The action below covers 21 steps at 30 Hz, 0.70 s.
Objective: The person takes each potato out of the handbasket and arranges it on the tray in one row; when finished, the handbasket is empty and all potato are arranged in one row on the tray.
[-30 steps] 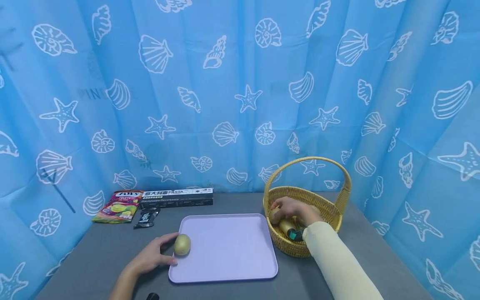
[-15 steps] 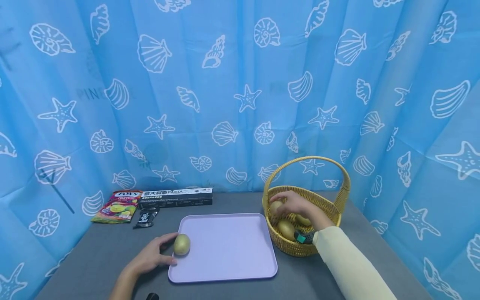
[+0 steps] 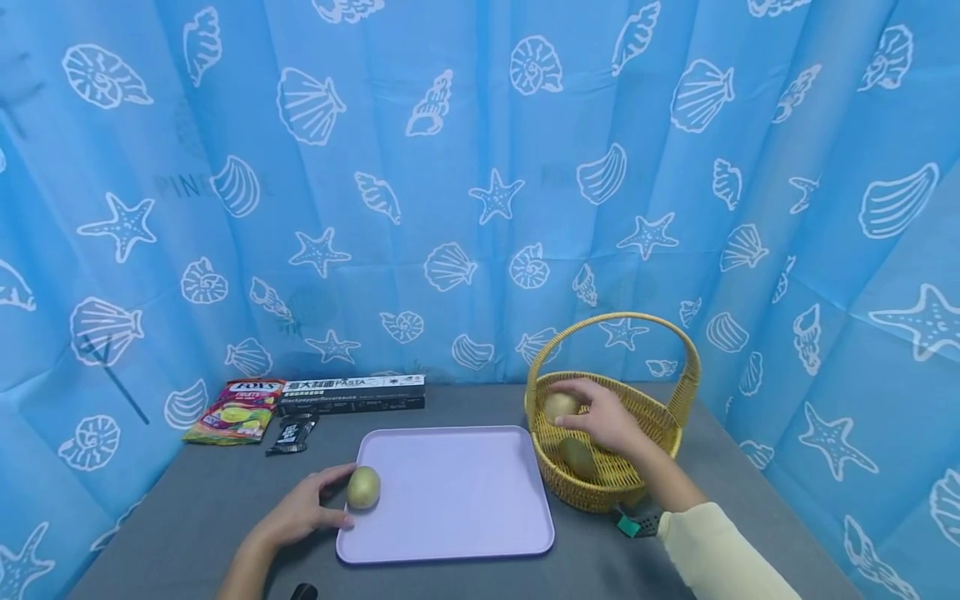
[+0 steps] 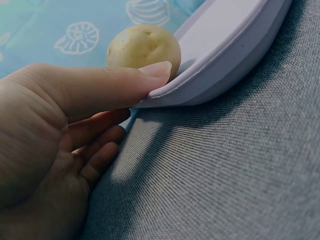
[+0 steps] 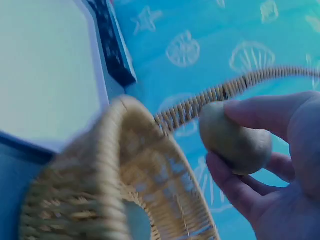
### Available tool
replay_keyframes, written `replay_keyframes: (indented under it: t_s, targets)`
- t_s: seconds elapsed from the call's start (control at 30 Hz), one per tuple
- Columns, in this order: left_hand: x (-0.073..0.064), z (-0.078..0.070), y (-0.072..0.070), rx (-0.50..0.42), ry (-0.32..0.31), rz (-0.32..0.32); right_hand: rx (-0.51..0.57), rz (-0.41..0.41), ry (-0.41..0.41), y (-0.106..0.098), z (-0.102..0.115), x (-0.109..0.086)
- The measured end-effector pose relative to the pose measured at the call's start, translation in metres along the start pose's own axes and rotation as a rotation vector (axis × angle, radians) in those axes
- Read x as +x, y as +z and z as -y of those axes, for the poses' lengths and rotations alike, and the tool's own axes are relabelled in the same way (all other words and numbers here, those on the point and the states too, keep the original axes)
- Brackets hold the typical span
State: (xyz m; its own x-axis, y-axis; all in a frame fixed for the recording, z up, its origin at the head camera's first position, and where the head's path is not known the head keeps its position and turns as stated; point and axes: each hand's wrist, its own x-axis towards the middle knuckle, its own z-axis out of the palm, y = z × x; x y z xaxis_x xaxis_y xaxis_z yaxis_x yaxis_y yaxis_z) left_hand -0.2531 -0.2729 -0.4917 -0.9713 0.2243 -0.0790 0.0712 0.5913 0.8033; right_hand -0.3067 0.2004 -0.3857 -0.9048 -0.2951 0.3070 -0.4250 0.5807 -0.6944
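In the head view, a potato sits on the left side of a lilac tray. My left hand rests at the tray's left edge, apart from that potato's near side in the left wrist view, with the thumb lying on the rim. My right hand grips another potato between thumb and fingers, over the left part of a woven basket. One more round, potato-like item lies in the basket below, in shadow. The hand and forearm hide part of the basket.
A black-and-white pasta box lies at the back, with a candy bag and a small black packet near it. The basket's tall handle arches above its opening. A blue shell-print curtain hangs behind the table.
My right hand has taken hold of a potato inside the basket and shifted slightly right with it, as the forearm moved right and nearer. The left hand and tray have not moved.
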Motion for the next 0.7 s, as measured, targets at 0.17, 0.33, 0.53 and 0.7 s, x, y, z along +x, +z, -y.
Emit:
replay_keyframes:
  t_s: [0.17,0.33,0.53,0.7]
  targets:
    - [0.000,0.000,-0.001,0.006,0.020,0.004,0.019,-0.067,-0.074,0.013,0.018,-0.013]
    - [-0.001,-0.001,0.000,0.007,0.028,0.006,0.116,-0.045,-0.157,0.031,0.034,-0.020]
    - [0.000,0.000,0.000,0.003,0.018,0.000,0.165,0.057,-0.142,0.061,0.048,-0.018]
    - [0.001,0.001,-0.001,-0.001,0.018,0.003,0.151,0.135,-0.131,0.095,0.049,-0.010]
